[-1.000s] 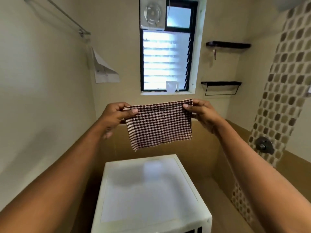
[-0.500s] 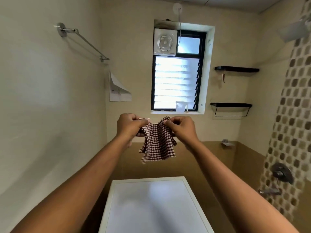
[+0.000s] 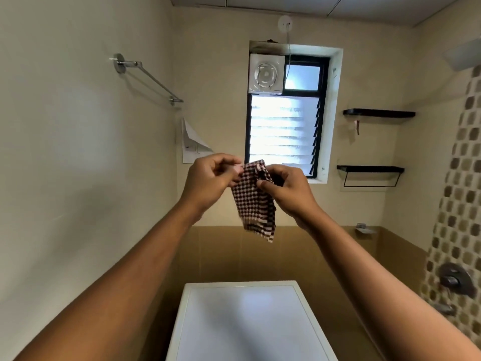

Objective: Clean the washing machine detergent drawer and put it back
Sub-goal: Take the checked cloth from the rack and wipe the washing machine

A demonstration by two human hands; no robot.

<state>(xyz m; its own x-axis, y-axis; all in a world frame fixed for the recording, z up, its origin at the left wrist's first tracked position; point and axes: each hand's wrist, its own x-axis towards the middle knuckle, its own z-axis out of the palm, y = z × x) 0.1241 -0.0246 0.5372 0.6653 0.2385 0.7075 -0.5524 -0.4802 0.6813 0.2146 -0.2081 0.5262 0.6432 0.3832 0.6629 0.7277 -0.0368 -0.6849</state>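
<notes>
A small brown-and-white checked cloth hangs folded in the air in front of the window. My left hand pinches its top left corner. My right hand pinches the top edge just beside it, so both hands almost touch. The white top of the washing machine lies below, at the bottom centre. The detergent drawer is out of view.
A chrome towel rail runs along the left wall. Two black shelves hang right of the window. A shower mixer sticks out of the mosaic wall at the right. A folded paper is stuck beside the window.
The cloth was stretched flat between my hands; my hands have come together and it now hangs folded. The view has tilted upward, showing more ceiling and less of the machine.
</notes>
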